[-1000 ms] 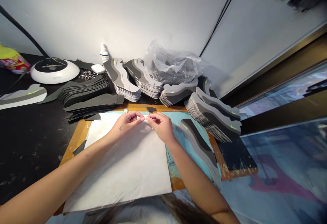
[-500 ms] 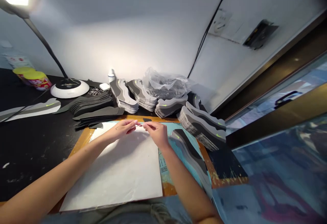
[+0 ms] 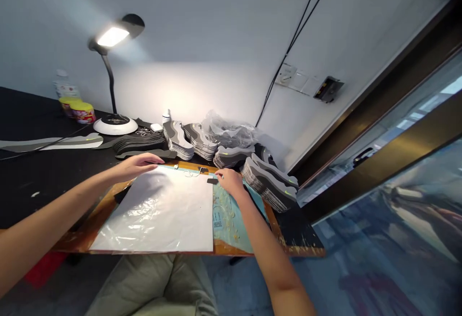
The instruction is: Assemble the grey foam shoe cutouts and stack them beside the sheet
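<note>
Over the upper left edge of a white sheet (image 3: 162, 215), my left hand (image 3: 140, 163) is held with its fingers stretched out and nothing visible in them. My right hand (image 3: 230, 180) is at the sheet's upper right, above a light blue surface (image 3: 231, 217). Its fingers are curled together, and whatever they hold, if anything, cannot be made out. A small dark piece (image 3: 212, 181) lies just left of the right fingertips. Between the hands, a thin white loop (image 3: 189, 173) rests near the sheet's top edge, beside a small black piece (image 3: 203, 170).
Stacks of grey, wavy shoe-upper pieces (image 3: 178, 142) line the back, with another stack (image 3: 269, 186) at the right. Dark pieces (image 3: 140, 144) are piled at left, near a lit lamp (image 3: 115, 124). A clear plastic bag (image 3: 231, 131) lies behind.
My hands have moved apart; the thin white strand that was between their fingers now appears as a loop on the sheet. The view has shifted, showing the whole lamp and my lap.
</note>
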Motion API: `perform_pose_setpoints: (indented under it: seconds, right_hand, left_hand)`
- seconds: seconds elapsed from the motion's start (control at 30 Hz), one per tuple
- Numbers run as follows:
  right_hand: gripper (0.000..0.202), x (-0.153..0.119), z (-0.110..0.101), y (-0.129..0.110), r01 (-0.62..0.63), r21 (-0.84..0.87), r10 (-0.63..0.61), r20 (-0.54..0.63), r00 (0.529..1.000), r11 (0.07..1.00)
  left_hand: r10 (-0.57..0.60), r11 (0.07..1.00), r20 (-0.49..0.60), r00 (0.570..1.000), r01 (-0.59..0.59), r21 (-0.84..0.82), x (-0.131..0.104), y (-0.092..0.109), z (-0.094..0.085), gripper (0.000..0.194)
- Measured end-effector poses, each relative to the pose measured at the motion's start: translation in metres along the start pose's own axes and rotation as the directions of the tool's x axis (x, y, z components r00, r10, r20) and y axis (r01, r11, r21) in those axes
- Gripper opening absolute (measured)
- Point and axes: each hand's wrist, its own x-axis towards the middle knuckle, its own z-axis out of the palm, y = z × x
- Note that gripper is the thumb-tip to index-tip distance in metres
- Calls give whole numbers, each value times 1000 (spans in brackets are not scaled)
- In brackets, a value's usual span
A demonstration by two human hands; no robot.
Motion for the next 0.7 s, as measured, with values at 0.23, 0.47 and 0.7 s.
perform_pose_setpoints:
  seconds: [0.23, 0.47, 0.7]
  right_hand:
    - [32, -3, 21, -19, 307, 1, -307, 79, 949, 952]
    - [58, 6, 48, -26, 343, -40, -338, 98, 936, 938]
    - [71, -3, 58, -25, 385, -38, -382, 73, 921, 922]
  left_hand:
    - [-78, 948, -419, 905, 197, 248, -73, -60, -87, 65]
    - [-114, 862, -501, 858, 337, 380, -102, -79, -118, 50]
    - [-128, 761, -523, 843, 422, 494, -63, -88, -144, 37]
